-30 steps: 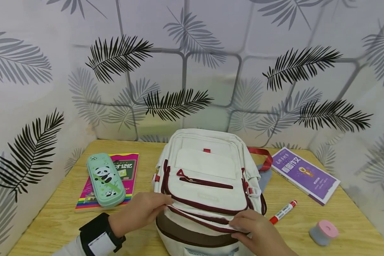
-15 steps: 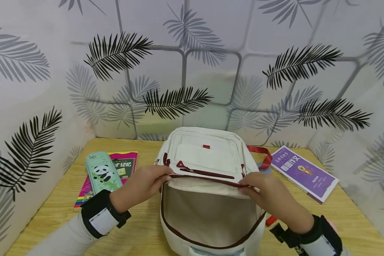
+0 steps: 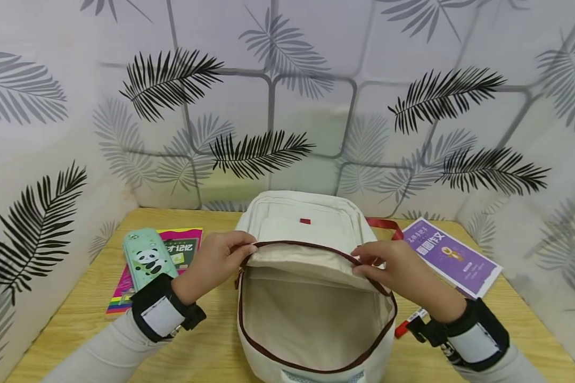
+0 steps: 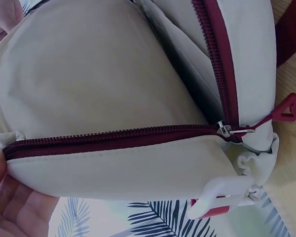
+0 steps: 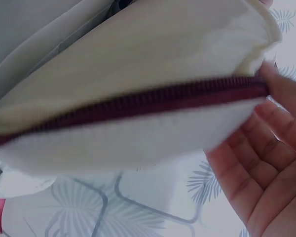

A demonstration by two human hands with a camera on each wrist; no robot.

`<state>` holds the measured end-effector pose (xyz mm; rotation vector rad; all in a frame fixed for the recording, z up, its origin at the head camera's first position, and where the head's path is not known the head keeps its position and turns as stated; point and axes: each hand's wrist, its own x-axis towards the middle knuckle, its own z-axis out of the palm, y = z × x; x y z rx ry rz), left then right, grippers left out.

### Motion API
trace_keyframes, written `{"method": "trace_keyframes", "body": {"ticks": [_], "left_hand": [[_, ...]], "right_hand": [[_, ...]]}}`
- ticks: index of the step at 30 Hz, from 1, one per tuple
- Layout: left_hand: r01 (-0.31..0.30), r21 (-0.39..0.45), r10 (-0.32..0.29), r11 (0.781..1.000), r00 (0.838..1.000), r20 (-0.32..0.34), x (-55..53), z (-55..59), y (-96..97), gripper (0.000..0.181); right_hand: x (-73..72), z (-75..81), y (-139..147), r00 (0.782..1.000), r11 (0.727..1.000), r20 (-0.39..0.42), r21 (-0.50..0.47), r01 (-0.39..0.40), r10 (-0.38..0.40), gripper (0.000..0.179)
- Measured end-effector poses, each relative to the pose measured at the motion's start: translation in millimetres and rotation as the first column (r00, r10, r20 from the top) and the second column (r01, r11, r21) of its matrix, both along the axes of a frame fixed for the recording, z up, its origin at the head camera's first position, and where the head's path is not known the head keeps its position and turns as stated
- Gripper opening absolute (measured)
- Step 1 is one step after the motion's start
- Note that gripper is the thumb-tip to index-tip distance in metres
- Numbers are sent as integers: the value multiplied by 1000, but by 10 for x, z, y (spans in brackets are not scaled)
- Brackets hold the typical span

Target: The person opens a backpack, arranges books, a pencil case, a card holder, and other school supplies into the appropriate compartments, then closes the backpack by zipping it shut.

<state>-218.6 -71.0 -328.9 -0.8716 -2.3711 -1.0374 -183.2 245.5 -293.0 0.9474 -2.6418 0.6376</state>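
fingers pinching curved flap, fabric backpack

One white backpack stands on one table. There are two books, a pink book left of the backpack and a purple book right of it. Left of it too is one mint-green pencil case (a panda on its lid); one marker, partly hidden, lies to its right. Two black wrist straps flank the backpack, whose side shows one triangular zipper pull and one white buckle.
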Motion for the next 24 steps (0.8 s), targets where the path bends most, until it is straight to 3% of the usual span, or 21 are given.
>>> {"method": "trace_keyframes", "body": {"ticks": [4,8,11,14,18,24], "left_hand": [[-11,3,11,1000,1000,-20,-1,-15,-24,5],[-19,8,19,1000,1000,-23,2,-20,-40,4],[-20,9,21,1000,1000,-23,1,-24,-47,4],[-18,11,19,1000,1000,-24,-1,-29,-54,3],[-12,18,12,1000,1000,-24,-9,-40,-64,3],[-12,28,13,1000,1000,-19,-4,-65,-58,4]], "right_hand": [[-30,51,75,1000,999,8,42,17,-17,31],[-132,151,280,992,989,31,92,116,-119,34],[-288,211,548,976,969,55,142,203,-213,38],[-469,225,857,939,932,108,200,302,-327,45],[-691,109,1276,873,878,180,259,403,-453,57],[-842,-363,1924,818,811,202,388,439,-539,63]]}}
